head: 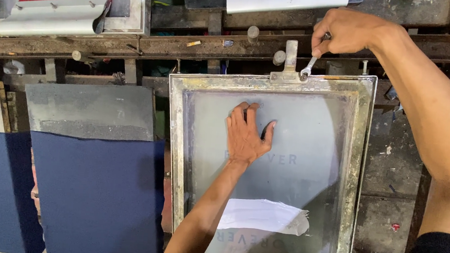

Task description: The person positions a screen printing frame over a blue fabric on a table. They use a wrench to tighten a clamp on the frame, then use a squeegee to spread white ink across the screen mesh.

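L hand (pixel 246 136), fingers spread flat, steadies the screen-printing frame (pixel 174 154) while R hand (pixel 345 31), fingers clamped on a wrench (pixel 310 68), works the hinge clamp (pixel 289 67).

Hands at a printing screen
Left hand (pixel 247 135) lies flat on the screen frame (pixel 172 154)'s mesh; right hand (pixel 345 31) grips a wrench (pixel 310 66) at the far clamp (pixel 289 67).
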